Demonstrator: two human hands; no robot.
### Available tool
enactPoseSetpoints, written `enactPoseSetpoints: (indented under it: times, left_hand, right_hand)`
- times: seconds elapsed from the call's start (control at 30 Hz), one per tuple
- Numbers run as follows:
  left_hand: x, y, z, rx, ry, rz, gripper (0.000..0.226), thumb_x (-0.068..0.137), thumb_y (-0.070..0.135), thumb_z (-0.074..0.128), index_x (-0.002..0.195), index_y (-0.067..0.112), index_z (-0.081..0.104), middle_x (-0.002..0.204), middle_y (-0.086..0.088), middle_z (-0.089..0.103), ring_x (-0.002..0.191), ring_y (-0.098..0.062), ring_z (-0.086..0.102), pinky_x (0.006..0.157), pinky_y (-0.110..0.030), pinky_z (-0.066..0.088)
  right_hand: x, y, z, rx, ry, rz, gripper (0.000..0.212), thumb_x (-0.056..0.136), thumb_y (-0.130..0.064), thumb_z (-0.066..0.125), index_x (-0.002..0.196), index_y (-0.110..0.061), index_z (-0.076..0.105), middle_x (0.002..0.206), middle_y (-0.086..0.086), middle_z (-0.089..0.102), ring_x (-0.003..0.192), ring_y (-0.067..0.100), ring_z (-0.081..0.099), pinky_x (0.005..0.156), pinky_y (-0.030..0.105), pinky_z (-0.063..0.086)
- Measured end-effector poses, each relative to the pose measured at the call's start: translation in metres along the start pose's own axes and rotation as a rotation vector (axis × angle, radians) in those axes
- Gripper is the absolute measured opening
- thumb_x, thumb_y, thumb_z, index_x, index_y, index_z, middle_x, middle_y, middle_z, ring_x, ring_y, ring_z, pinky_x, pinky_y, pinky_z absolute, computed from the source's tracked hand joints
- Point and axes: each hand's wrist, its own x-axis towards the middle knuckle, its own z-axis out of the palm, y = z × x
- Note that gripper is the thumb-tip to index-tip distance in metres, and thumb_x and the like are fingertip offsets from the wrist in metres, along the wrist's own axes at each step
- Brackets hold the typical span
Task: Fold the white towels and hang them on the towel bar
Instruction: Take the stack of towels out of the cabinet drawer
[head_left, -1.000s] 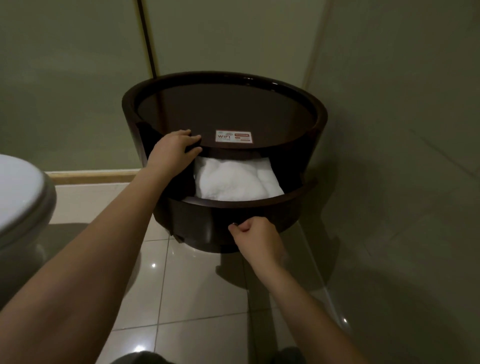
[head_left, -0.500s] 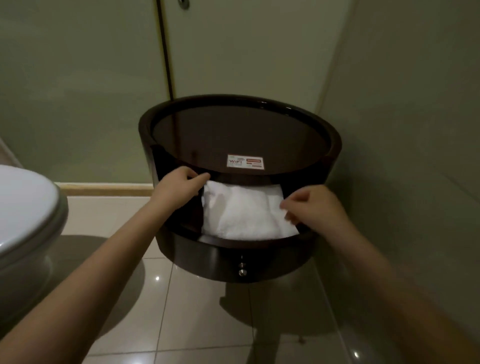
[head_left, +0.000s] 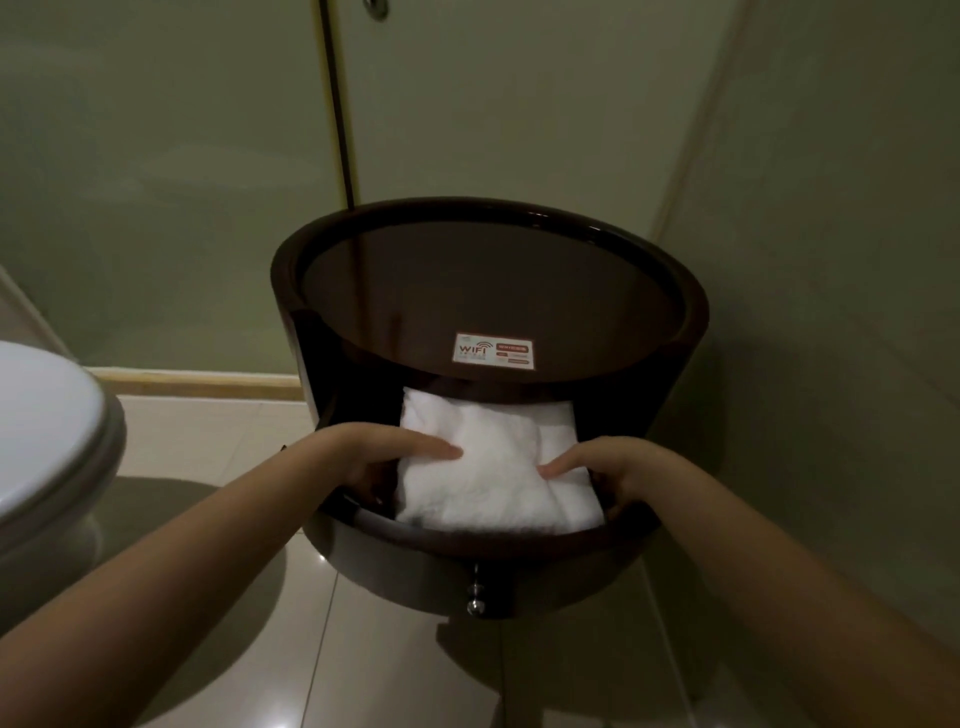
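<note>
I have just one view, worn on the head, tilted forward and down from close above the round dark-brown wooden cabinet (head_left: 493, 280), its folded white towel (head_left: 493, 467) near centre; left hand (head_left: 374, 457) and right hand (head_left: 613, 467) reach in from below, white toilet (head_left: 47, 441) at left edge.

Here we have a round dark-brown glossy wooden cabinet (head_left: 696, 322) against the pale green wall (head_left: 831, 260) — its curved drawer (head_left: 415, 577) stands pulled out, with a small metal knob (head_left: 474, 597) on the front. On the top we spot a white-and-red WiFi sticker (head_left: 494, 351). Off to the left, a white toilet lid (head_left: 47, 436) — below, shiny cream floor tiles (head_left: 395, 665) and a beige skirting strip (head_left: 197, 378).
</note>
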Motion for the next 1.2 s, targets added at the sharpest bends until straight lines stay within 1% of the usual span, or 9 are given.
enactPoseSetpoints:
  times: [0.07, 0.2, 0.4, 0.47, 0.57, 0.67, 0.8, 1.0, 1.2]
  left_hand:
    - [0.003, -0.002, -0.003, -0.063, -0.063, -0.044, 0.121, 0.035, 0.042, 0.094, 0.138, 0.012, 0.038, 0.132, -0.015, 0.053, 0.118, -0.038, 0.051, 0.102, -0.05, 0.042]
    - [0.008, 0.0, -0.003, -0.149, -0.145, -0.06, 0.114, 0.038, 0.034, 0.095, 0.136, 0.015, 0.04, 0.13, -0.019, 0.054, 0.118, -0.041, 0.052, 0.103, -0.054, 0.039]
    - [0.01, 0.002, -0.005, -0.21, -0.102, -0.056, 0.115, 0.032, 0.03, 0.093, 0.134, 0.008, 0.044, 0.129, -0.025, 0.053, 0.118, -0.042, 0.051, 0.105, -0.051, 0.038]
    - [0.002, 0.004, 0.001, -0.261, -0.104, 0.004, 0.091, 0.047, 0.028, 0.089, 0.126, 0.008, 0.05, 0.123, -0.023, 0.057, 0.113, -0.039, 0.054, 0.102, -0.048, 0.041]
    - [-0.004, 0.005, 0.01, -0.342, -0.02, 0.164, 0.039, 0.079, 0.02, 0.067, 0.113, 0.003, 0.058, 0.093, -0.016, 0.065, 0.086, -0.03, 0.063, 0.082, -0.043, 0.051]
    - [-0.01, 0.005, 0.008, -0.338, -0.009, 0.238, 0.024, 0.087, 0.015, 0.056, 0.108, 0.006, 0.063, 0.092, -0.012, 0.067, 0.09, -0.03, 0.063, 0.094, -0.052, 0.049]
    - [-0.028, 0.015, -0.006, -0.265, -0.126, 0.103, 0.033, 0.077, 0.028, 0.061, 0.102, 0.008, 0.067, 0.1, -0.016, 0.069, 0.093, -0.031, 0.064, 0.079, -0.041, 0.054]
    - [-0.039, 0.019, -0.021, -0.246, -0.206, 0.038, 0.06, 0.073, 0.047, 0.066, 0.121, 0.012, 0.062, 0.122, -0.014, 0.063, 0.116, -0.035, 0.056, 0.098, -0.05, 0.044]
    - [-0.056, 0.023, -0.027, -0.248, -0.238, 0.057, 0.058, 0.075, 0.042, 0.063, 0.123, 0.01, 0.059, 0.116, -0.014, 0.06, 0.108, -0.032, 0.056, 0.098, -0.046, 0.042]
  right_hand:
    - [0.007, 0.004, -0.004, 0.053, -0.039, 0.013, 0.12, 0.038, -0.025, 0.091, 0.144, -0.019, 0.035, 0.145, 0.011, 0.039, 0.13, 0.038, 0.038, 0.105, 0.056, 0.035]
    - [0.026, 0.007, -0.011, 0.072, -0.135, 0.04, 0.146, 0.01, -0.024, 0.093, 0.144, -0.022, 0.036, 0.144, 0.01, 0.041, 0.129, 0.039, 0.039, 0.109, 0.058, 0.027]
    - [0.018, 0.004, -0.009, 0.127, -0.197, 0.046, 0.13, 0.014, -0.023, 0.091, 0.136, -0.021, 0.047, 0.132, 0.013, 0.052, 0.117, 0.038, 0.05, 0.106, 0.051, 0.034]
    - [0.011, 0.002, -0.007, 0.152, -0.183, 0.035, 0.124, 0.018, -0.025, 0.092, 0.134, -0.021, 0.049, 0.132, 0.012, 0.052, 0.117, 0.038, 0.05, 0.106, 0.051, 0.035]
    - [-0.008, -0.003, -0.004, 0.192, -0.121, -0.003, 0.092, 0.043, -0.029, 0.086, 0.128, -0.019, 0.054, 0.128, 0.014, 0.053, 0.113, 0.037, 0.051, 0.098, 0.046, 0.041]
    - [-0.014, -0.004, -0.006, 0.262, -0.122, -0.024, 0.074, 0.053, -0.027, 0.081, 0.122, -0.015, 0.059, 0.12, 0.017, 0.059, 0.108, 0.037, 0.056, 0.087, 0.045, 0.048]
    - [-0.018, -0.007, -0.008, 0.306, -0.194, -0.012, 0.057, 0.062, -0.028, 0.077, 0.115, -0.009, 0.064, 0.114, 0.02, 0.065, 0.105, 0.037, 0.06, 0.082, 0.042, 0.05]
    - [-0.034, -0.017, -0.017, 0.336, -0.321, -0.017, 0.037, 0.07, -0.026, 0.072, 0.104, -0.011, 0.073, 0.108, 0.012, 0.069, 0.108, 0.03, 0.061, 0.103, 0.043, 0.043]
    - [-0.062, -0.025, -0.02, 0.303, -0.325, -0.047, 0.022, 0.071, -0.021, 0.065, 0.083, -0.005, 0.074, 0.088, 0.014, 0.07, 0.078, 0.03, 0.067, 0.085, 0.039, 0.051]
